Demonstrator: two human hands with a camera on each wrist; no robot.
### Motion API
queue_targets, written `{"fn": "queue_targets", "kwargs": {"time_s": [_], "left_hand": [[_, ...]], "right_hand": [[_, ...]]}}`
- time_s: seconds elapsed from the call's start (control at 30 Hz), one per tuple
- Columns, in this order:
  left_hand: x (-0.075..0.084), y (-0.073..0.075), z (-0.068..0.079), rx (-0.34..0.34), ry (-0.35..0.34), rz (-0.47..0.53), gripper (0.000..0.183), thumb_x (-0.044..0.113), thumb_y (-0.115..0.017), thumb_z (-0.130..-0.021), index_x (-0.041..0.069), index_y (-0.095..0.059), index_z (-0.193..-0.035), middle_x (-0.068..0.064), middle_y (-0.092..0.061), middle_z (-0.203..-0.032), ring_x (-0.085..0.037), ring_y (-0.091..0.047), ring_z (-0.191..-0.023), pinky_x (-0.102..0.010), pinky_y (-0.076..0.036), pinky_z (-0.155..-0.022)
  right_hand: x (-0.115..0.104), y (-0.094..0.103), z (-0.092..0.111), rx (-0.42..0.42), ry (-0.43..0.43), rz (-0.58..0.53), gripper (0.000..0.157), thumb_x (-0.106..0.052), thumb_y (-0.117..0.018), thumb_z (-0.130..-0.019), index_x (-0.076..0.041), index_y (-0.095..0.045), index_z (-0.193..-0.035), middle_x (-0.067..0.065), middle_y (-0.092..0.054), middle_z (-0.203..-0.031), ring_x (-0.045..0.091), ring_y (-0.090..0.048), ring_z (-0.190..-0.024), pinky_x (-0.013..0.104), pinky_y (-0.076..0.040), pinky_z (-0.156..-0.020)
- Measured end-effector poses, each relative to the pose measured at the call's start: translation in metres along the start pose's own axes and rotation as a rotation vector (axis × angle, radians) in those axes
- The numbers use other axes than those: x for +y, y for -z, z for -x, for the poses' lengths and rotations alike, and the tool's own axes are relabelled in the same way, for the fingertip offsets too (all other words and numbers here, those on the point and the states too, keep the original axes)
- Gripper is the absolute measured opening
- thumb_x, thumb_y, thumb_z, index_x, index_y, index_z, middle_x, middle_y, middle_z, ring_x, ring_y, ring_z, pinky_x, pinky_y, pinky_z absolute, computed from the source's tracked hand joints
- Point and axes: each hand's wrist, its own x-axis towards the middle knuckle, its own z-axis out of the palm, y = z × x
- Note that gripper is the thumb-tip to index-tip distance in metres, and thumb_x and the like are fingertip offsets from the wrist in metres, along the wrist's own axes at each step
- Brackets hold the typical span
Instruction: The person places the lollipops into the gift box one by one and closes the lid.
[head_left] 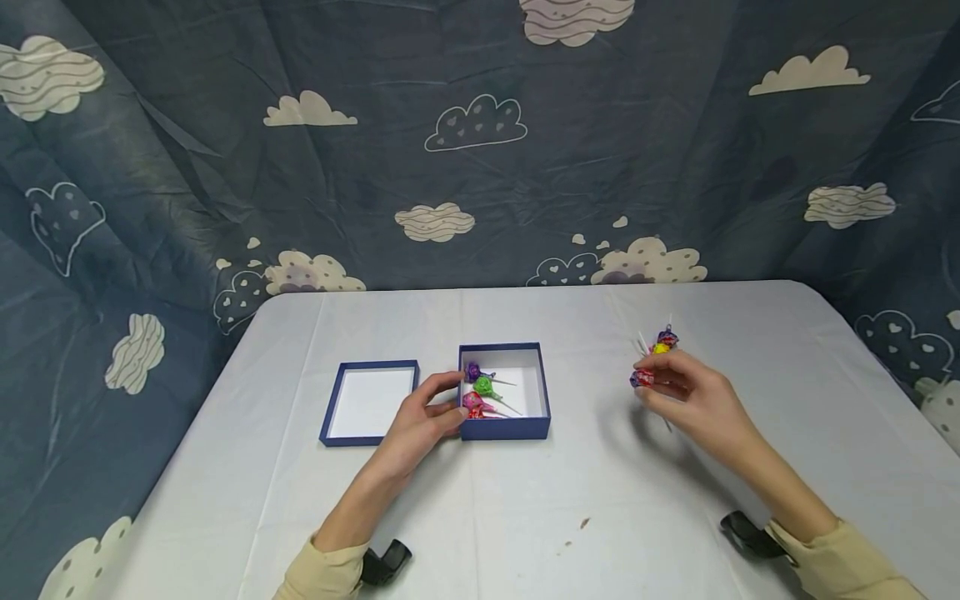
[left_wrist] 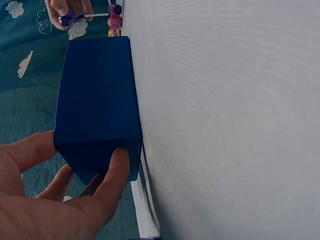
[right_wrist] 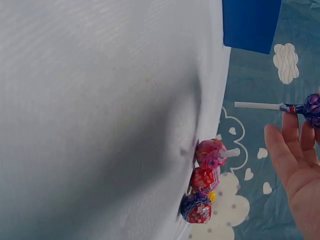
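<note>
My left hand grips the near-left corner of an open blue box with a white inside. The left wrist view shows its thumb and fingers spread around the box's end. Inside, along the left wall, lie several lollipops: a purple one, a green one, a pink one and a red one partly hidden by the wall. At right, my right hand pinches a wrapped purple lollipop, its white stick pointing down toward the table. Other wrapped lollipops lie on the table by that hand.
The blue-rimmed lid lies left of the box, its white inside facing up. A white cloth covers the table, with small brown specks near the front. Behind hangs a dark curtain with clouds on it.
</note>
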Motion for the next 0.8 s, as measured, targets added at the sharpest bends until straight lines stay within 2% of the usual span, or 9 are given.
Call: {"fn": "queue_targets", "kwargs": {"time_s": [0.13,0.37,0.57,0.8], "left_hand": [[0.000,0.000,0.000,0.002,-0.002,-0.004,0.052,0.005,-0.064,-0.091,0.010,-0.051,-0.141,-0.012,-0.043,-0.146,-0.031,-0.056,-0.120,-0.039,-0.053,-0.088],[0.001,0.000,0.001,0.005,0.009,0.000,0.052,0.004,-0.063,-0.091,0.011,-0.051,-0.141,-0.010,-0.043,-0.146,-0.030,-0.056,-0.120,-0.038,-0.053,-0.088],[0.001,0.000,0.001,0.001,0.000,-0.005,0.051,0.005,-0.063,-0.091,0.011,-0.051,-0.141,-0.012,-0.043,-0.146,-0.031,-0.056,-0.120,-0.039,-0.053,-0.088],[0.001,0.000,0.001,-0.002,0.004,-0.002,0.051,0.004,-0.063,-0.092,0.011,-0.051,-0.141,-0.012,-0.043,-0.146,-0.031,-0.056,-0.120,-0.039,-0.053,-0.088]], "right_hand": [[0.000,-0.004,-0.002,-0.001,0.016,0.019,0.030,0.000,-0.074,-0.086,-0.002,-0.065,-0.114,0.004,-0.063,-0.106,0.008,-0.062,-0.092,0.014,-0.050,-0.082],[-0.002,-0.009,-0.007,-0.017,-0.009,0.045,0.031,-0.006,-0.074,-0.087,-0.003,-0.067,-0.117,0.002,-0.066,-0.105,0.011,-0.062,-0.089,0.016,-0.051,-0.078],[-0.005,-0.015,-0.012,-0.052,-0.036,0.001,0.030,-0.009,-0.073,-0.089,-0.004,-0.067,-0.119,0.005,-0.069,-0.102,0.014,-0.064,-0.089,0.018,-0.053,-0.077],[-0.011,-0.024,-0.017,-0.096,-0.037,-0.060,0.032,-0.007,-0.072,-0.090,-0.005,-0.065,-0.121,0.010,-0.068,-0.110,0.020,-0.067,-0.093,0.019,-0.053,-0.078]]}}
